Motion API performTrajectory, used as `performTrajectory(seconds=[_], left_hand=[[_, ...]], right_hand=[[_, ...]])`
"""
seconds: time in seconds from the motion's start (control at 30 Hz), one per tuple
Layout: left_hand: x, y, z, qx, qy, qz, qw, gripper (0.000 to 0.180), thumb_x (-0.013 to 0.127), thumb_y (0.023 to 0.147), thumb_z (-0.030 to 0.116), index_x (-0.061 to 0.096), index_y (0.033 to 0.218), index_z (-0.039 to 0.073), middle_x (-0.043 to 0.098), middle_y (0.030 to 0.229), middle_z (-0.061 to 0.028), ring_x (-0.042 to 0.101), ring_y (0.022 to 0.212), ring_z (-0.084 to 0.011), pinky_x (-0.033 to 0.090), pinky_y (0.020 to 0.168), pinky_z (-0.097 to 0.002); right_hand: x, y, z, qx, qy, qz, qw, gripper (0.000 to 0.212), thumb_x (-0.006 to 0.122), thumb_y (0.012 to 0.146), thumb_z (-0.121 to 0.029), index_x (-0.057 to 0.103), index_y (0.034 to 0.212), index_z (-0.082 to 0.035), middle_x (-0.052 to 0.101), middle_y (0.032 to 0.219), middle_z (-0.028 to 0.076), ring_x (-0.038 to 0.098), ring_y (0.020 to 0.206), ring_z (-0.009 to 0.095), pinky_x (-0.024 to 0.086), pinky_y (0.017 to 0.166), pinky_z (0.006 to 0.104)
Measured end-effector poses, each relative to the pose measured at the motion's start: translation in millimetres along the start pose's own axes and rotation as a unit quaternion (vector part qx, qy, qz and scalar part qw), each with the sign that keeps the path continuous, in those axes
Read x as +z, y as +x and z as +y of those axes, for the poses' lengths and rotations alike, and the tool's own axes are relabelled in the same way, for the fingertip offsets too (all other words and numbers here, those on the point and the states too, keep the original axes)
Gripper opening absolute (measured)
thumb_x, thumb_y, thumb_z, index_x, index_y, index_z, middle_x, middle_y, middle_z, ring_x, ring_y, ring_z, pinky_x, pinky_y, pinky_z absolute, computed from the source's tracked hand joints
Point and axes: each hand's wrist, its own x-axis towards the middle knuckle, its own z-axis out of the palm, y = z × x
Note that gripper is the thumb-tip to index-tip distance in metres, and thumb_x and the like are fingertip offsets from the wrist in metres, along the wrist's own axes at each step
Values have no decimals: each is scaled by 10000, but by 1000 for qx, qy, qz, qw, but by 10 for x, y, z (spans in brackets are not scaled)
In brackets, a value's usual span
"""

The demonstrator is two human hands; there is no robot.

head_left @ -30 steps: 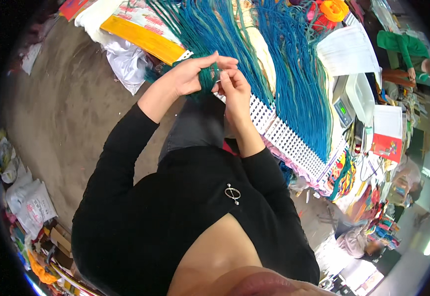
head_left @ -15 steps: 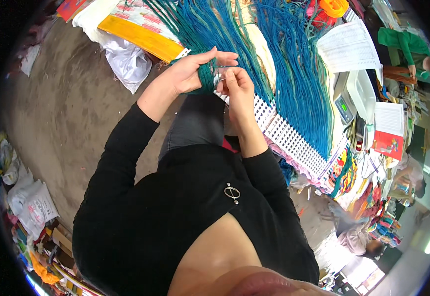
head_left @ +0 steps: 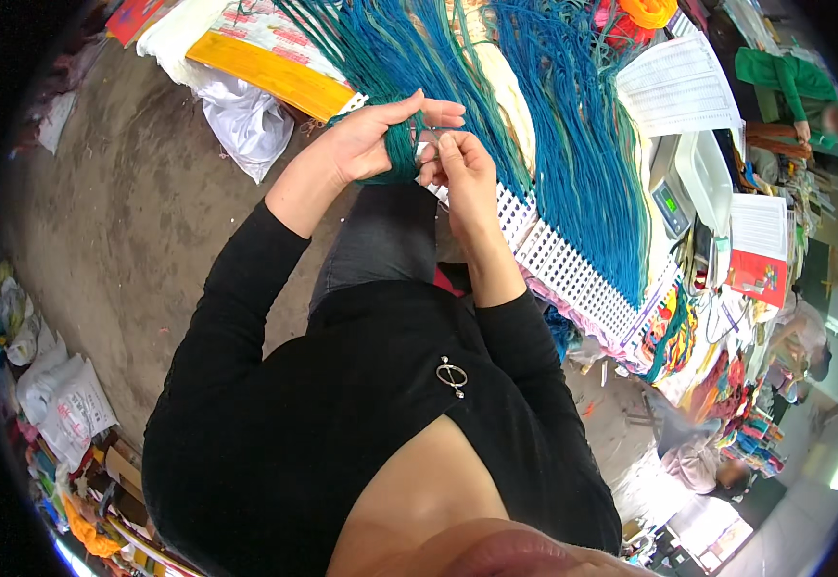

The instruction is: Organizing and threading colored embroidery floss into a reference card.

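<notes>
My left hand (head_left: 361,137) holds a thick hank of dark green yarn (head_left: 401,152) that passes across the palm, its thumb and fingers reaching out beyond the strands. Right beside it, my right hand (head_left: 470,183) is closed in a pinch at the hank's edge. A small, thin, see-through piece shows between the two hands; what exactly the right fingertips grip is too small to make out. Long blue and teal yarn strands (head_left: 583,163) fan over the table beyond. Their near ends meet a white strip with rows of holes (head_left: 573,269).
A yellow board (head_left: 270,72) and a white plastic bag (head_left: 246,125) lie at the left of the yarn. To the right are paper sheets (head_left: 679,87), a digital scale (head_left: 671,207) and a red-and-white booklet (head_left: 758,250). Co-workers sit farther right, one in a green sleeve (head_left: 792,91).
The right fingers have shifted very slightly at the hank's edge. The left hand and the hank keep their place.
</notes>
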Motion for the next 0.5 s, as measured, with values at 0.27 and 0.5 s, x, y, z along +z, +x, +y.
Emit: performTrajectory(seconds=[0.27, 0.5], left_hand=[[-364, -296, 294, 22, 126, 71, 989, 521, 379, 943, 484, 577, 767, 35, 459, 556, 30, 367, 426, -62, 279, 409, -190], [-2305, -1332, 741, 202, -256, 158, 932, 362, 321, 987, 289, 530, 972, -6, 287, 501, 51, 233, 382, -74, 224, 391, -225]], right_hand=[[-395, -140, -455, -247, -321, 17, 914, 109, 576, 870, -88, 628, 862, 7, 624, 905, 34, 540, 780, 76, 427, 701, 192], [-2544, -934, -1893, -307, 313, 26, 899, 84, 561, 855, -45, 515, 809, -98, 522, 735, 0, 489, 715, 112, 401, 653, 249]])
